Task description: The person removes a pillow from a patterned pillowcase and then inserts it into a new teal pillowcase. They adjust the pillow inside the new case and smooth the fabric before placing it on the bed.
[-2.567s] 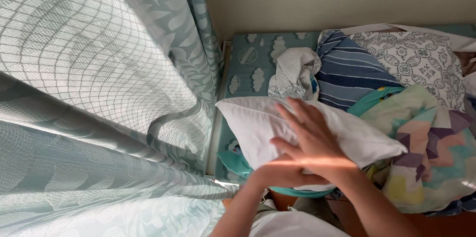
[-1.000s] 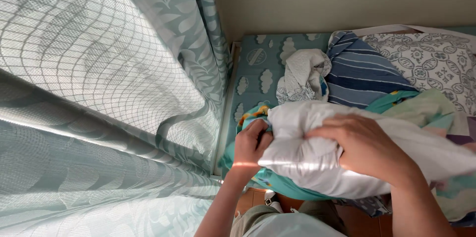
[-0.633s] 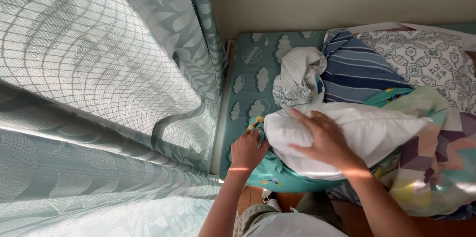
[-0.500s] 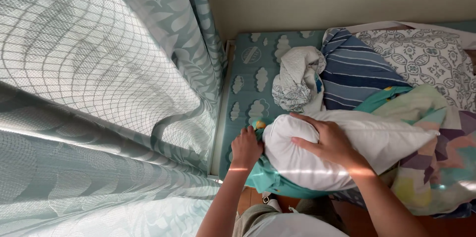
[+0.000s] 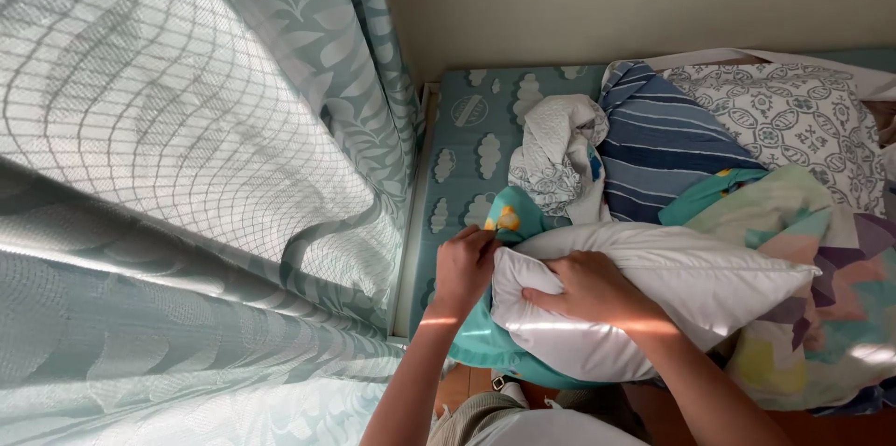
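With the left hand (image 5: pixel 462 269) pinching the teal pillowcase (image 5: pixel 509 217) edge at the bed's near left and the right hand (image 5: pixel 593 289), fingers spread, pressing on the white pillow (image 5: pixel 672 292), best hold the opening taut and feed the corner in squarely.

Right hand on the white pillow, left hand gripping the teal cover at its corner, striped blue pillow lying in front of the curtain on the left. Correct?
Not quite. In the head view the striped blue pillow lies at the right, behind the white pillow, away from the curtain. The right hand and left hand on the teal cover are as stated.
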